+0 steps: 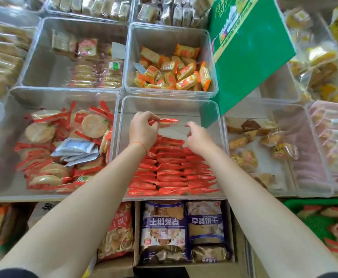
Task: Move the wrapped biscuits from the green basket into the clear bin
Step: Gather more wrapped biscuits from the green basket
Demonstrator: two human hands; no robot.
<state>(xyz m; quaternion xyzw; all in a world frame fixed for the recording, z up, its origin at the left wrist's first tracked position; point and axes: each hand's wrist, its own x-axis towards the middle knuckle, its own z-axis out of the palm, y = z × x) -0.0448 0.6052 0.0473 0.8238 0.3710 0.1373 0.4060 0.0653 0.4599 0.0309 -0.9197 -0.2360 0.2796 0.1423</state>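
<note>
while pinching a wrapped biscuit (167,121), left hand (142,128) over clear bin (220,125); right hand (197,136) seemingly loose

The biscuit (167,121) in my left hand (142,127) has a red wrapper with a pale round middle. Under my hands, rows of biscuit packs (172,169) are all bright red inside the see-through clear bin (170,103). On my left wrist there is a thin red string (139,145). To the left of my grip, round tan biscuits (94,125) sit in red-edged wrappers, with silver-blue packets (76,149) on top. Past my grip, the packs (174,73) are orange and yellow. To the right, above my right hand (197,137), a big card (250,57) is green. Low on my right, the green basket (316,223) holds red and pale packs.
</note>
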